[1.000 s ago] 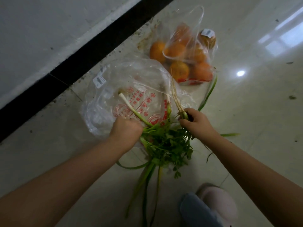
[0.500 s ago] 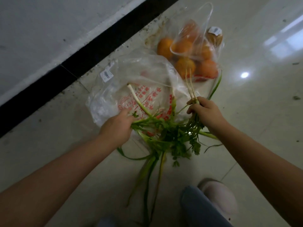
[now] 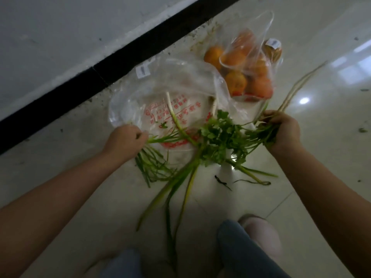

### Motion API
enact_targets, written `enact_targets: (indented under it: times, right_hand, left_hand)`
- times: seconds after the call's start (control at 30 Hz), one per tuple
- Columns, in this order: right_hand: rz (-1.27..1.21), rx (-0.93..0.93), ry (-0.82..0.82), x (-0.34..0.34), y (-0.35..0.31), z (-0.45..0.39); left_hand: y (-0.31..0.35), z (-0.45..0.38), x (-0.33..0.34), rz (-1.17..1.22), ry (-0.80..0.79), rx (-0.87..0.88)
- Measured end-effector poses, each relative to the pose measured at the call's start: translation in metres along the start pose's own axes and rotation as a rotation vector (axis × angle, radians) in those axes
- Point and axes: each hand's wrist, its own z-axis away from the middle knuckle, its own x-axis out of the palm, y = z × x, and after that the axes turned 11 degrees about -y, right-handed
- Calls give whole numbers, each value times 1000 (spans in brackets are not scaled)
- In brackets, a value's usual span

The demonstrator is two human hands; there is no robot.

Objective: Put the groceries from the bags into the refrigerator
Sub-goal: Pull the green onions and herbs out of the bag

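Note:
A clear plastic bag (image 3: 140, 101) with red print lies flat on the tiled floor. My left hand (image 3: 125, 140) is closed on thin green stems (image 3: 152, 163) at the bag's near edge. My right hand (image 3: 283, 129) grips a bunch of cilantro (image 3: 222, 137) by its stalks, with pale roots (image 3: 297, 87) sticking up past the fist. A green onion (image 3: 176, 125) lies across the bag, its long leaves trailing toward me. A second clear bag (image 3: 267, 23) behind holds several oranges (image 3: 234, 82).
A grey wall with a black baseboard (image 3: 100, 73) runs diagonally at the upper left. My knees in jeans and a pink slipper (image 3: 263, 233) are at the bottom. Small leaf scraps (image 3: 222, 182) lie on the glossy floor.
My hands have moved apart, the right one carrying the cilantro bunch out to the right, the left one sliding to the left with green stems. The greens are spread wider.

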Motion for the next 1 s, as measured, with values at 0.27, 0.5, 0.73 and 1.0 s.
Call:
enact_targets:
  times: [0.27, 0.5, 0.73, 1.0]
  right_hand:
    - [-11, 72, -394, 21, 11, 9]
    - [316, 235, -242, 35, 5, 11]
    - [598, 90, -87, 46, 13, -9]
    - [876, 26, -76, 66, 29, -26]
  left_hand:
    - [35, -2, 4, 129, 191, 368]
    - [34, 11, 4, 357, -1, 444]
    - [4, 31, -31, 601, -97, 222]
    - [-21, 43, -72, 751, -407, 52]
